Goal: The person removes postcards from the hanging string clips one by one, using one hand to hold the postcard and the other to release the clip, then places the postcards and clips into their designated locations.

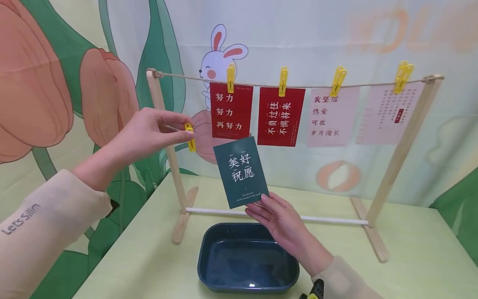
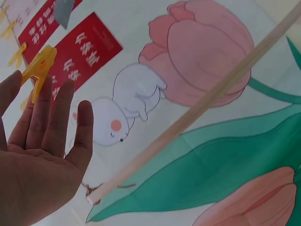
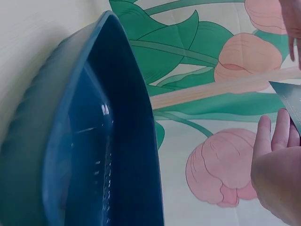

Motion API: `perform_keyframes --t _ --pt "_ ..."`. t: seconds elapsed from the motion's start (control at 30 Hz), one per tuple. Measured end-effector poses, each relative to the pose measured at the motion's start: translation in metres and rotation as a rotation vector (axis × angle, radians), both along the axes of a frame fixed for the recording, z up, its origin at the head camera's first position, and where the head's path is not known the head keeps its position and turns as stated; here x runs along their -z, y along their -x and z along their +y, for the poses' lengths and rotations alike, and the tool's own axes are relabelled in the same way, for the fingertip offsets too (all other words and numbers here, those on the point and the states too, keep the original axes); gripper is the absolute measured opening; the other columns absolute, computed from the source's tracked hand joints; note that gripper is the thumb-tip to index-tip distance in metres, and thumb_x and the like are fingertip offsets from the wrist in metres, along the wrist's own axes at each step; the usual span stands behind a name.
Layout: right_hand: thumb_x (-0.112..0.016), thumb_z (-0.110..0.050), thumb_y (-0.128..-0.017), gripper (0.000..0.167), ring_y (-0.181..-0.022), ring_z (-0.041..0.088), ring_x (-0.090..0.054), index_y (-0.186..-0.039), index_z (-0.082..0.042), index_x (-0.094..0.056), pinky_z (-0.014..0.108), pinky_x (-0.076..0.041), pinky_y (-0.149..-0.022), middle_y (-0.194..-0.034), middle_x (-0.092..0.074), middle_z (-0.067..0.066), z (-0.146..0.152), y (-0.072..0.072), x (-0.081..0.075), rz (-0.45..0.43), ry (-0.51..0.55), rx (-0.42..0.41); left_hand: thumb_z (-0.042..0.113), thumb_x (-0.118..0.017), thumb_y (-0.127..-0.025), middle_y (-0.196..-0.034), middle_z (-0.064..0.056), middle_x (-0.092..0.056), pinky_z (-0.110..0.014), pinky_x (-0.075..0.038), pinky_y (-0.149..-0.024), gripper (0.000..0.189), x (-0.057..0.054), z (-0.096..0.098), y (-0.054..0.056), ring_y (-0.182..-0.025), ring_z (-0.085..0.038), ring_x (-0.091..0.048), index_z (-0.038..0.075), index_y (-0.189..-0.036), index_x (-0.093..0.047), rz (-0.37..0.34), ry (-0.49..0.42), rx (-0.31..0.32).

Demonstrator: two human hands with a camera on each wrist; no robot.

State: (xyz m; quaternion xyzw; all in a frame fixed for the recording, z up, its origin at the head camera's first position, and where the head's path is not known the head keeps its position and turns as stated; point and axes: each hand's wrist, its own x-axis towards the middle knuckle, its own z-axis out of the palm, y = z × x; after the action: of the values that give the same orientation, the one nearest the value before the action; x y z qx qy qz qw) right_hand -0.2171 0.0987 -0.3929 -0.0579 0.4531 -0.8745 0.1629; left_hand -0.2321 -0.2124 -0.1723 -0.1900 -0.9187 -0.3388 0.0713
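Observation:
My left hand point(image 1: 143, 131) pinches a yellow clothespin point(image 1: 191, 139) between thumb and fingertip, near the rack's left post. In the left wrist view the clothespin point(image 2: 39, 68) shows clearly and the other fingers are extended. My right hand point(image 1: 285, 224) holds a dark green card point(image 1: 240, 170) with white Chinese characters by its lower right corner. The card tilts left, below the line and just under a hanging red card point(image 1: 231, 111). The right wrist view catches only an edge of the green card point(image 3: 288, 96) above the fingers of the right hand point(image 3: 280, 172).
A twine line point(image 1: 186, 77) spans a wooden rack with a left post point(image 1: 175, 178) and right post point(image 1: 403, 153). Yellow clothespins point(image 1: 283, 81) hold red and pink cards point(image 1: 332, 118) on it. A dark blue basin point(image 1: 246, 286) stands on the table below. Behind hangs a printed backdrop point(image 1: 298, 37).

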Motion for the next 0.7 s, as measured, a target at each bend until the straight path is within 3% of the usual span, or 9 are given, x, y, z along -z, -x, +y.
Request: perform_keyframes --t 0.17,0.3,0.57,0.7 --pt "-0.053 -0.016 -0.114 0.027 -0.114 0.024 -0.077 -0.133 -0.016 -0.071 0.041 -0.054 -0.108 -0.116 -0.081 0.005 0.018 -0.005 0.002 -0.007 -0.014 0.02 0.031 -0.078 -0.1 -0.123 -0.012 -0.074 -0.044 -0.063 -0.089 0.042 0.019 0.011 -0.001 -0.119 -0.033 -0.067 0.011 -0.136 -0.073 -0.069 0.021 0.007" --pt "-0.052 -0.015 -0.114 0.024 -0.115 0.025 -0.076 -0.129 -0.016 -0.07 0.042 -0.054 -0.108 -0.115 -0.081 0.005 0.031 -0.01 0.003 -0.023 -0.003 0.048 0.03 -0.078 -0.1 -0.115 -0.01 -0.075 -0.041 -0.063 -0.084 0.037 0.033 0.021 -0.001 -0.12 -0.031 -0.061 0.012 -0.132 -0.075 -0.109 0.01 0.016" --pt "-0.05 -0.012 -0.114 0.022 -0.113 0.025 -0.077 -0.124 -0.014 -0.069 0.044 -0.055 -0.108 -0.116 -0.08 0.007 0.054 -0.02 0.007 -0.061 0.041 0.101 0.025 -0.078 -0.099 -0.1 -0.006 -0.076 -0.037 -0.063 -0.081 0.03 0.069 0.036 0.003 -0.095 -0.022 -0.075 0.009 -0.124 -0.077 -0.217 -0.016 0.044" --pt "-0.049 -0.011 -0.114 0.023 -0.113 0.024 -0.077 -0.12 -0.014 -0.071 0.043 -0.055 -0.107 -0.115 -0.08 0.006 0.067 -0.026 0.009 -0.044 0.057 0.096 0.025 -0.079 -0.098 -0.098 -0.006 -0.077 -0.034 -0.062 -0.078 0.029 0.087 0.043 0.005 -0.086 -0.018 -0.077 0.007 -0.121 -0.077 -0.259 0.02 0.045"
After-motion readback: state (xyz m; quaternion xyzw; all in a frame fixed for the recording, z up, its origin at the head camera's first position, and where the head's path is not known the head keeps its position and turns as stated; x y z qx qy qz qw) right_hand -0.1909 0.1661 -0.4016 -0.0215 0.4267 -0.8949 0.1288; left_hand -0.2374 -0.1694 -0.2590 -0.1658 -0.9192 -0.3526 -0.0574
